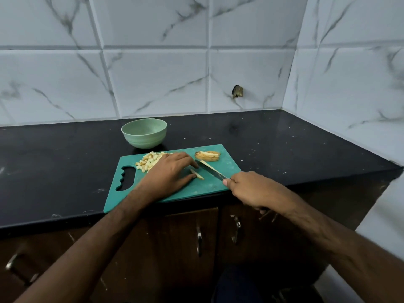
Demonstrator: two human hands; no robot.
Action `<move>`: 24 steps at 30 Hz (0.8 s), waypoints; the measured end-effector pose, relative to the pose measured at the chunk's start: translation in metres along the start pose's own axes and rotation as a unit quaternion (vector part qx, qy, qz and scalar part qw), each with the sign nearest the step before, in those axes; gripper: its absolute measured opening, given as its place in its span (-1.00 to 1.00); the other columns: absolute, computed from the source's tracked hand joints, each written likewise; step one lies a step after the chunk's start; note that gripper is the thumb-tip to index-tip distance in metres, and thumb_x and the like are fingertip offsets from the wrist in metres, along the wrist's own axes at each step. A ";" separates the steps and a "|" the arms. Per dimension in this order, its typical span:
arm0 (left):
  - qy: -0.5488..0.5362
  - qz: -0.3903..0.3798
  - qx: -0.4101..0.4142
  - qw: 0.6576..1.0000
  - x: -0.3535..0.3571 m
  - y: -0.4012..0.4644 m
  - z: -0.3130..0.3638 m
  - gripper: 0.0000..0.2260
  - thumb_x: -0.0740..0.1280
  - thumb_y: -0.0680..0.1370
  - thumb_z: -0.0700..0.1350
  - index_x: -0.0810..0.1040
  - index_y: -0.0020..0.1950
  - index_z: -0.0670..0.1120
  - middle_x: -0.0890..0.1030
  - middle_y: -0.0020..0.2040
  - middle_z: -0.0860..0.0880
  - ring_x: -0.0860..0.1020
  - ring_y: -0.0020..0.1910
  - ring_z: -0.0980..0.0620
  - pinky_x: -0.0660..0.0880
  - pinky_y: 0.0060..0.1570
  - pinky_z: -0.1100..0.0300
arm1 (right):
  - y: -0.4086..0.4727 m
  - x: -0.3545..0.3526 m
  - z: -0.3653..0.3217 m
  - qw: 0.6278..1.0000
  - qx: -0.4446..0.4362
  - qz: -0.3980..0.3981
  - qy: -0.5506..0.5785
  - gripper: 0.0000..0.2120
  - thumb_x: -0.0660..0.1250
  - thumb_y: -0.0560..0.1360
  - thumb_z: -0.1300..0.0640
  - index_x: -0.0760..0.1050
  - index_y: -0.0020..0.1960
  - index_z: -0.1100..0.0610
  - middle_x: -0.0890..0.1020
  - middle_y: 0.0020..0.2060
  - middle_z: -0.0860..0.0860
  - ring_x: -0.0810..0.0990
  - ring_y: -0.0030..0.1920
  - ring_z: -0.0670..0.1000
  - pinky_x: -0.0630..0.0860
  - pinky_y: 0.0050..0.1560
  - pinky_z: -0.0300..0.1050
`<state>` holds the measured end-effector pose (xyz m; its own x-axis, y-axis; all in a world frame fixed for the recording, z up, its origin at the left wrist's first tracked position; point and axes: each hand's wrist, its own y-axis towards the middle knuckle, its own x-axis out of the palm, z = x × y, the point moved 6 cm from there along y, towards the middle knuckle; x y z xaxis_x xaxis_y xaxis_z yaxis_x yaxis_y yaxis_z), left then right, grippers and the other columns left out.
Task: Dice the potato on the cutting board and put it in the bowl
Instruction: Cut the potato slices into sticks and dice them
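Green bowl [144, 133] behind board [220, 184], diced potato [149, 164] on board

This is a home kitchen. A black speckled stone tabletop [273, 136] runs into a corner at 2 o'clock, backed by white marble-look wall tiles [153, 73]. Below its front edge are brown wooden cabinet doors [192, 248] with metal handles [199, 239]. On the tabletop lie a green cutting board [207, 189] carrying cut potato [149, 162] and, at 12 o'clock from it, a pale green bowl [144, 133].
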<state>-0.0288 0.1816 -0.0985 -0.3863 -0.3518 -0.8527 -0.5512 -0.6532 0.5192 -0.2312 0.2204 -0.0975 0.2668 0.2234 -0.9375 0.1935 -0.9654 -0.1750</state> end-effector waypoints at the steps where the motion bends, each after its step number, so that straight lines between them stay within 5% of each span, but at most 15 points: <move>1: 0.010 0.007 -0.006 1.000 -0.001 0.000 0.000 -0.80 0.33 0.58 0.09 0.60 0.15 0.06 0.60 0.12 0.13 0.53 0.17 0.12 0.38 0.09 0.11 | 0.003 -0.001 0.002 1.000 0.003 0.004 -0.004 -0.56 0.02 0.70 -0.21 0.47 -0.02 0.08 0.68 -0.15 0.11 0.71 -0.21 0.10 0.64 -0.17 0.00; 7: 0.029 0.019 -0.018 0.999 -0.003 -0.002 -0.003 -0.86 0.34 0.58 0.11 0.60 0.09 0.12 0.57 -0.06 0.20 0.52 0.04 0.17 0.10 -0.09 0.15 | -0.001 -0.004 0.000 0.997 0.005 -0.010 0.071 -0.55 0.02 0.71 -0.17 0.49 -0.02 0.13 0.59 -0.30 0.07 0.51 -0.47 -0.02 0.57 -0.40 -0.10; 14: 0.001 0.001 -0.008 1.000 -0.003 -0.003 -0.001 -0.85 0.34 0.59 0.10 0.63 0.10 0.13 0.56 0.04 0.22 0.48 0.11 0.22 0.11 -0.04 0.16 | -0.020 -0.009 0.002 0.994 -0.004 -0.006 0.107 -0.54 0.00 0.72 -0.17 0.50 -0.06 0.09 0.55 -0.35 0.04 0.47 -0.51 -0.05 0.50 -0.46 -0.15; 24: 0.006 0.019 -0.004 1.000 -0.008 -0.004 0.004 -0.88 0.37 0.57 0.04 0.64 0.06 0.06 0.55 -0.07 0.17 0.51 -0.02 0.17 0.12 -0.08 0.15 | -0.025 -0.008 0.000 0.991 -0.008 0.003 0.131 -0.56 0.01 0.72 -0.15 0.50 -0.06 0.09 0.54 -0.36 0.05 0.42 -0.59 -0.09 0.46 -0.52 -0.18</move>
<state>-0.0270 0.1898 -0.0936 -0.3977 -0.3842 -0.8332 -0.5304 -0.6447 0.5505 -0.2386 0.2432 -0.0855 0.5031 0.2477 -0.8280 0.2061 -0.9648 -0.1634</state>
